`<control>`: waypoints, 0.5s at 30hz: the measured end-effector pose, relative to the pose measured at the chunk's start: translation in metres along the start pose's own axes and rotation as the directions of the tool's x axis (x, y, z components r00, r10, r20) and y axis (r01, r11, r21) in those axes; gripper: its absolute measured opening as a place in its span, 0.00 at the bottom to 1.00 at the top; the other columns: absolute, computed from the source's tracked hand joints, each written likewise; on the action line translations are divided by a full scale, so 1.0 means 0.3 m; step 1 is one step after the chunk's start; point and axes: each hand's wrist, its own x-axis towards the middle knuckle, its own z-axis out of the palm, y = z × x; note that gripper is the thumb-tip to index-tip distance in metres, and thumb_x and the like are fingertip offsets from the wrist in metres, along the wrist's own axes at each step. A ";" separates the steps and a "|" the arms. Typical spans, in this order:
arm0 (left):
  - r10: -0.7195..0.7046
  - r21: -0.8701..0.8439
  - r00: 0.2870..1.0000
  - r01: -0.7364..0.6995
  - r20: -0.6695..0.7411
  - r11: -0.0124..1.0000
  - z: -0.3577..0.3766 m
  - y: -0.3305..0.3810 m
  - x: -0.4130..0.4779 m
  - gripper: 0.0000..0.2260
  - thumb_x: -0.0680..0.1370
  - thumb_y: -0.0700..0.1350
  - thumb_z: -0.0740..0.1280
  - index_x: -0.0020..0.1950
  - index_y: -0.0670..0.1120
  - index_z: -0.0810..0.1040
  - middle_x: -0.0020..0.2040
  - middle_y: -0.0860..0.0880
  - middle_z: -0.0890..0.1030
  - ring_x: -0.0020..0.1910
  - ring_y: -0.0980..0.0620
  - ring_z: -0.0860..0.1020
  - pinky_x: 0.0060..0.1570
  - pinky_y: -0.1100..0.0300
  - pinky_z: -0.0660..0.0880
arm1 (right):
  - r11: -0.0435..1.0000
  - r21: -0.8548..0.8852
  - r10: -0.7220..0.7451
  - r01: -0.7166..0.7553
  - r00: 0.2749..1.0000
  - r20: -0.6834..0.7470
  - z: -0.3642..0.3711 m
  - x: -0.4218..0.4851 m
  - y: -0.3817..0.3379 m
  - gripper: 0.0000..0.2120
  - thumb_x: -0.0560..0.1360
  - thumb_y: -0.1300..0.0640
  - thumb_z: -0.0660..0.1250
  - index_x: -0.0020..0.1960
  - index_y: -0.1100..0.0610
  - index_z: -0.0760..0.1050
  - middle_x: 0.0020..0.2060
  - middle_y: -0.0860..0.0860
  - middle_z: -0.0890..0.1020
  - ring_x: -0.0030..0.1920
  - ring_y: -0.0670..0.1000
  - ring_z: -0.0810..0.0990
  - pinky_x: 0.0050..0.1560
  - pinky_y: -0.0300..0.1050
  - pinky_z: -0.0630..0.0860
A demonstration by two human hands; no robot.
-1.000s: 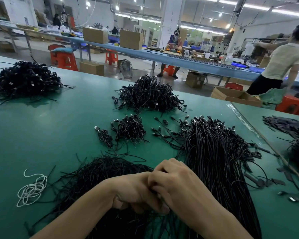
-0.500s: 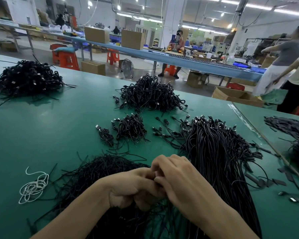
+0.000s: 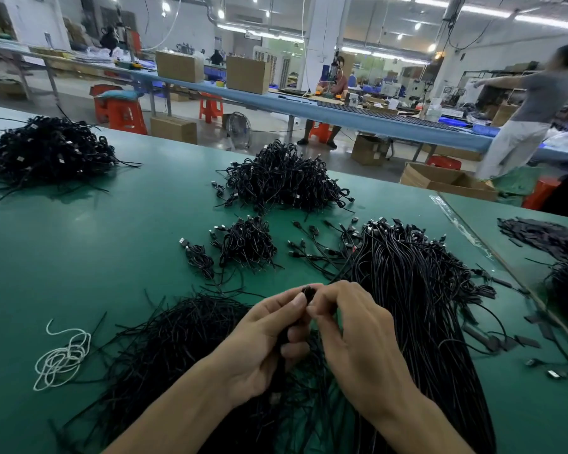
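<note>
Left hand [image 3: 263, 348] holds the cable bundle [image 3: 308, 292] in its grip, right hand [image 3: 358, 342] pinching the protruding top.

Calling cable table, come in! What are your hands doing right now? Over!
Left hand holds a bundled black cable. Right hand pinches its top. Long cable pile close on the right, thin strand heap below; nothing blocking. Over.

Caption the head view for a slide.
Left hand and right hand hold a black cable above loose cables on a green table.
</note>
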 end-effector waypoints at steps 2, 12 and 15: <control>0.057 0.050 0.995 -0.053 -0.084 0.997 0.014 -0.011 0.011 0.13 0.76 0.42 0.68 0.58 0.42 0.83 0.36 0.49 0.76 0.30 0.57 0.71 0.28 0.66 0.71 | 0.960 0.239 0.167 -0.147 0.984 -0.064 0.014 -0.004 -0.010 0.17 0.75 0.70 0.70 0.40 0.49 0.70 0.36 0.45 0.79 0.38 0.41 0.80 0.37 0.30 0.75; 0.558 0.921 0.828 -0.256 0.052 0.293 -0.017 0.011 -0.013 0.12 0.71 0.52 0.73 0.53 0.53 0.80 0.46 0.57 0.79 0.43 0.63 0.77 0.44 0.69 0.73 | 0.322 0.791 0.547 -0.520 0.784 0.293 0.008 0.024 0.024 0.15 0.76 0.67 0.69 0.35 0.52 0.72 0.32 0.48 0.77 0.33 0.44 0.73 0.37 0.37 0.73; 0.700 0.970 0.713 -0.197 0.041 0.143 -0.024 0.005 -0.023 0.10 0.71 0.56 0.73 0.51 0.61 0.79 0.34 0.58 0.71 0.32 0.62 0.69 0.34 0.71 0.67 | 0.382 0.779 0.509 -0.497 0.817 0.272 0.011 0.030 0.010 0.12 0.75 0.67 0.69 0.38 0.57 0.70 0.30 0.46 0.78 0.30 0.40 0.75 0.35 0.31 0.73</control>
